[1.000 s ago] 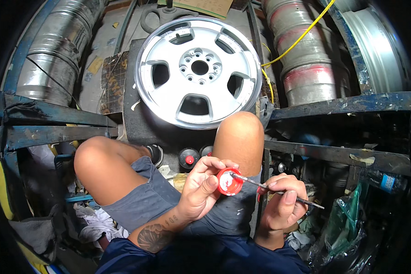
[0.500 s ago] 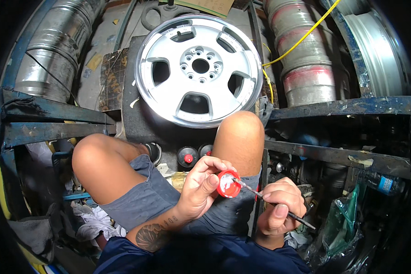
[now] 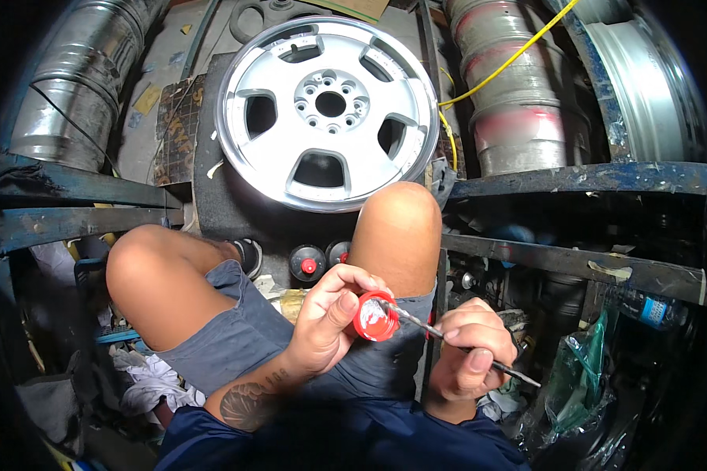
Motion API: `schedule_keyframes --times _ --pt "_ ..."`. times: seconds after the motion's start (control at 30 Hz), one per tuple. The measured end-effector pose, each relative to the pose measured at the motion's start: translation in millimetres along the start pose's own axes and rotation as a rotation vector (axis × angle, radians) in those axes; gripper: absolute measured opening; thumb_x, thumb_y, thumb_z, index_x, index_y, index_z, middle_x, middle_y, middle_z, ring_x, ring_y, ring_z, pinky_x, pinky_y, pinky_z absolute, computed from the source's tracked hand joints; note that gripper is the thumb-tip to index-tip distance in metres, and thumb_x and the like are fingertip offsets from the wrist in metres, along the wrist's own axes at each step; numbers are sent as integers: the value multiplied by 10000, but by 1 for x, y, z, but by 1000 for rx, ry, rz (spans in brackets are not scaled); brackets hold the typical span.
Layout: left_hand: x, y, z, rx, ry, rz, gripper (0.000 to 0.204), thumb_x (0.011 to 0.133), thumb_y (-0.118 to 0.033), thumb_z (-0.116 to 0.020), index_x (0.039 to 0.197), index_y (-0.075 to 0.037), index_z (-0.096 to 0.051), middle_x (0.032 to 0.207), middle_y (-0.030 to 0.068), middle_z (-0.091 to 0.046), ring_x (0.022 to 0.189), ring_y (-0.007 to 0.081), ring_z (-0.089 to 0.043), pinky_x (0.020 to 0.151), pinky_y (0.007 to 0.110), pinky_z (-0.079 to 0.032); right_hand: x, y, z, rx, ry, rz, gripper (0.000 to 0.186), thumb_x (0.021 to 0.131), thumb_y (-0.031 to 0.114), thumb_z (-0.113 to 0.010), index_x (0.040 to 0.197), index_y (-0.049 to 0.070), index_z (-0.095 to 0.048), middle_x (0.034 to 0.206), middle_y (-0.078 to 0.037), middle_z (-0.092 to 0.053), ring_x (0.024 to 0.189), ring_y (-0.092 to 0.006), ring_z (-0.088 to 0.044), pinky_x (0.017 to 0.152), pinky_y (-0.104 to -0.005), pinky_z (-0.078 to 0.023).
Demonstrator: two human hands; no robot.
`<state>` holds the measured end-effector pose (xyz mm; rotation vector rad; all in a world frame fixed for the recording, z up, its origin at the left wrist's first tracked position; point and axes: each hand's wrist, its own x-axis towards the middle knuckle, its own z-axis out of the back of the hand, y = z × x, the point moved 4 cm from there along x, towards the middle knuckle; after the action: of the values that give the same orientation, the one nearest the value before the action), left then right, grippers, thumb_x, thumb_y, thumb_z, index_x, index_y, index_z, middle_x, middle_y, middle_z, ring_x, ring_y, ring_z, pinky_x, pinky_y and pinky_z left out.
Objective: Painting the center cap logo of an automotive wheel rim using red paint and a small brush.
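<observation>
My left hand (image 3: 326, 322) pinches a small red cap (image 3: 377, 327) by its edge, its inside facing up and smeared with white paint. A slim paintbrush (image 3: 418, 323) with a dark handle lies slantwise in my right hand (image 3: 473, 345), gripped between thumb and fingers. Its tip reaches into the cap, touching the white paint; the bristles are hard to make out. Beyond my knees a silver alloy wheel (image 3: 275, 153) lies face up on a dark padded stand (image 3: 212, 184), apart from both hands.
Two dark bottles with red tops, one of them a bottle (image 3: 307, 264), stand between my legs. Metal racks flank me, with a blue beam (image 3: 581, 182) at right. Stacked wheel barrels (image 3: 518, 125) and a yellow hose (image 3: 518, 69) are beyond. White rags (image 3: 153, 385) lie at lower left.
The whole view has shifted slightly, so everything sits a little farther left and higher. The brush tip stays in the cap, and both hands keep their hold.
</observation>
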<state>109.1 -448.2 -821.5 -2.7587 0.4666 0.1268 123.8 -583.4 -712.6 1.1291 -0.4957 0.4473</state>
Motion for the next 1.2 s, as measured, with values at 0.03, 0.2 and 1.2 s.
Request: schedule_keyframes --times 0.03,0.2,1.2 --pt "0 0 0 -6 2 0 352 921 -321 -597 1091 -34 -482 1086 122 -546 1041 195 -554 931 351 -453 0 1 2 26 5 4 312 942 241 -481 753 8 -564 612 -94 -588 483 -190 -559 471 -289 -427" --pt "0 0 0 -26 9 19 313 928 -290 -592 1073 -32 -491 1072 122 -542 1023 190 -550 923 345 -454 0 0 0 0 33 -1 327 951 258 -478 752 14 -565 609 -86 -586 482 -185 -560 470 -284 -426" --pt "-1 4 2 48 -72 204 203 968 -176 -475 1047 9 -498 1084 210 -537 762 292 -676 414 239 -513 -1 -1 4 -16 182 27 314 933 269 -535 749 22 -595 627 -66 -589 516 -191 -579 487 -289 -424"
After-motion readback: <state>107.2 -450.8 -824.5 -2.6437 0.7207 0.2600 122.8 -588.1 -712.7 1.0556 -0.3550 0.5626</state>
